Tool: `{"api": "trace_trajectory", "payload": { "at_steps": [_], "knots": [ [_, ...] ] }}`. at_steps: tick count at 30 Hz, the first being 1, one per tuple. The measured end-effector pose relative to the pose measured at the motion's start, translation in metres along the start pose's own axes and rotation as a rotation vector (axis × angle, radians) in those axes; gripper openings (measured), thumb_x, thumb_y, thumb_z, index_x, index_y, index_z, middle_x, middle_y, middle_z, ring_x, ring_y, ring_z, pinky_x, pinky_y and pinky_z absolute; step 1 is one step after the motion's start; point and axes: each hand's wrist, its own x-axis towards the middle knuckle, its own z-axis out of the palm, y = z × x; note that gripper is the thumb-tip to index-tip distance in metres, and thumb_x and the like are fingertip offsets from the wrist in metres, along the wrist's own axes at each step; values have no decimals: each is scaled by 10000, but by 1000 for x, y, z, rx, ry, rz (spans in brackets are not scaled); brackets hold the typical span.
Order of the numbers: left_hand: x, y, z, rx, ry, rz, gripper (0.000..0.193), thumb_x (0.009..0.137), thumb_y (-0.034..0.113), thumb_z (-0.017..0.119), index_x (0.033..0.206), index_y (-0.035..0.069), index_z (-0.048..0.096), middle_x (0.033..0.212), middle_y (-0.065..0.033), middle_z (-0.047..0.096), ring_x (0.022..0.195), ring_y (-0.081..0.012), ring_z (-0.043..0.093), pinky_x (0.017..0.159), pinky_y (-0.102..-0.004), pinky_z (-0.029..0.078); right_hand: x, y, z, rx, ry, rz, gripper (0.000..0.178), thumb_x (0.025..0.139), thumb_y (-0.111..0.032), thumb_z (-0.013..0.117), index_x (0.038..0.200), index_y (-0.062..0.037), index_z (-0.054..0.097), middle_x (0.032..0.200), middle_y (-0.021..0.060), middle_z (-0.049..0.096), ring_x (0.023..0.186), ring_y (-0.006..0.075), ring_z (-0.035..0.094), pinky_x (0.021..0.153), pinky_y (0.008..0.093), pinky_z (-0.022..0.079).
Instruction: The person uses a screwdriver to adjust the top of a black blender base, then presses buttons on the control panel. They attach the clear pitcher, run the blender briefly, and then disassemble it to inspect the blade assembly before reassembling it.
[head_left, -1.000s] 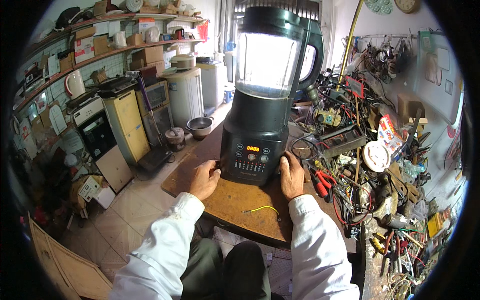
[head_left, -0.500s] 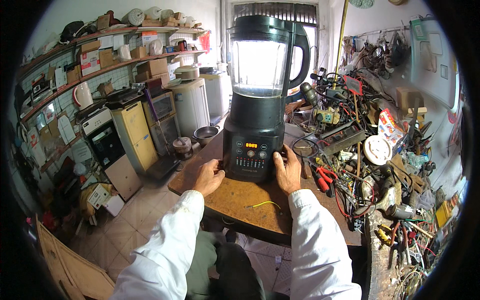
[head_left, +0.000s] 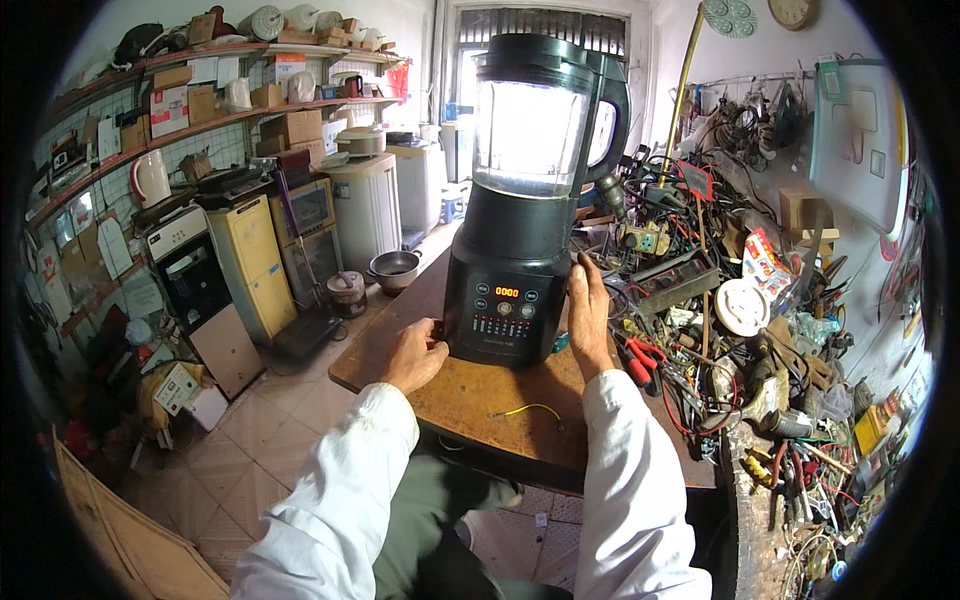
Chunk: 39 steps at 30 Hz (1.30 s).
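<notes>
- Head view, eight o'clock of the blender's base: the left hand (head_left: 415, 358), fingers loosely curled at its lower left edge; whether they grip it, I cannot tell.
- Blender (head_left: 522, 225): upright on the brown desk (head_left: 465, 408), at twelve o'clock from the person. Black body, wider at the foot; lit orange display and rows of small marks on its glossy control panel (head_left: 503, 318). Above, a clear jug (head_left: 530, 130) glows with bright light under a black lid (head_left: 530, 52); its thick looped handle (head_left: 622, 118) points to two o'clock.
- Yellow wire (head_left: 530, 406): at six o'clock of the blender.
- Right hand (head_left: 590, 318): three o'clock of the base, fingers extended, holding nothing visible; contact unclear.
- Red-handled pliers (head_left: 640, 362): four o'clock.
</notes>
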Motion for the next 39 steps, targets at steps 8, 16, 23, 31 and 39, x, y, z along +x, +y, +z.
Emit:
{"api": "trace_trajectory", "payload": {
  "at_steps": [8,16,23,31,39],
  "knots": [
    [-5,-12,4,2,25,69,367,865,95,674,1206,-35,641,1063,-216,704,934,-345,712,828,-432,549,-37,-4,6,123,-156,166,882,884,-289,753,1576,9,295,1520,243,452,1395,338,474,1148,436,397],
    [-20,8,-4,43,7,124,476,844,79,727,1256,-103,571,990,-226,648,881,-358,665,798,-436,532,-36,4,7,16,-177,107,1014,801,-290,797,1604,-17,241,1541,211,411,1393,325,462,1170,448,367],
    [-21,1,-10,61,-9,186,472,857,77,722,1265,-98,564,1004,-224,641,863,-355,665,781,-425,537,-33,7,13,25,-198,69,1031,806,-283,811,1603,-2,220,1529,196,414,1389,303,454,1172,431,356],
    [-23,12,-8,110,-3,144,484,859,86,728,1281,-85,565,1044,-214,645,840,-318,679,746,-406,542,-35,-17,14,82,-160,149,939,838,-220,800,1576,4,264,1434,175,521,1301,262,536,1121,398,416],
    [-20,11,-7,110,10,135,470,838,90,741,1252,-68,584,1024,-219,653,884,-339,688,782,-425,550,-34,-9,15,51,-159,139,976,809,-262,813,1579,4,276,1472,200,490,1318,297,527,1130,425,407]
  ]
}}
